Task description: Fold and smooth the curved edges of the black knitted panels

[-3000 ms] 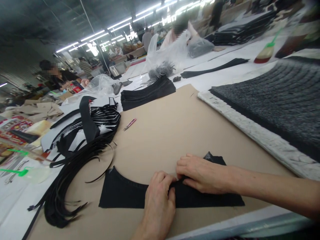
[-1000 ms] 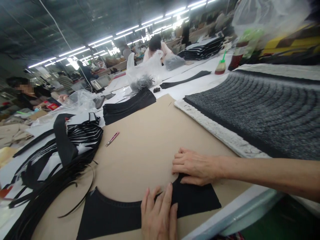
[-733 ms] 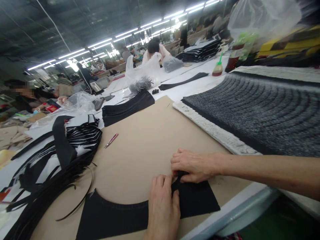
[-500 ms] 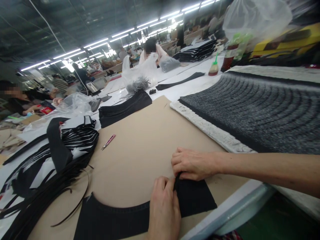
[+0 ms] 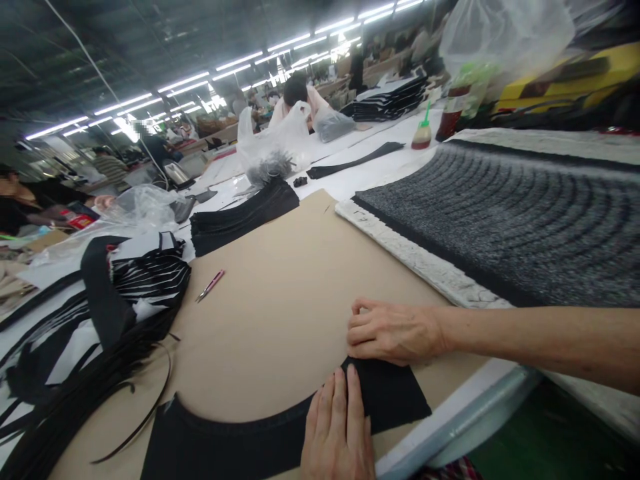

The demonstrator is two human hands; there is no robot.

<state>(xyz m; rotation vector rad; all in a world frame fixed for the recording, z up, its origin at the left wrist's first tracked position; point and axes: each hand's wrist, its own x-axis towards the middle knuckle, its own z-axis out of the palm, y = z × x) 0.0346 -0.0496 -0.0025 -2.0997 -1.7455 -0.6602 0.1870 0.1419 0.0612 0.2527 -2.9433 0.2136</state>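
Head view: the left hand [image 5: 337, 427] lies open, fingers flat on a curved black cloth piece [image 5: 390, 393], seemingly pinning it to the tan card [image 5: 280, 320]. The right hand [image 5: 395, 331] rests open just above the cloth, grasping nothing. Beyond the cloth sit a pink tool [image 5: 210, 285], black strips [image 5: 100, 373], a grey mat [image 5: 500, 220] and bright ceiling lights [image 5: 240, 63].
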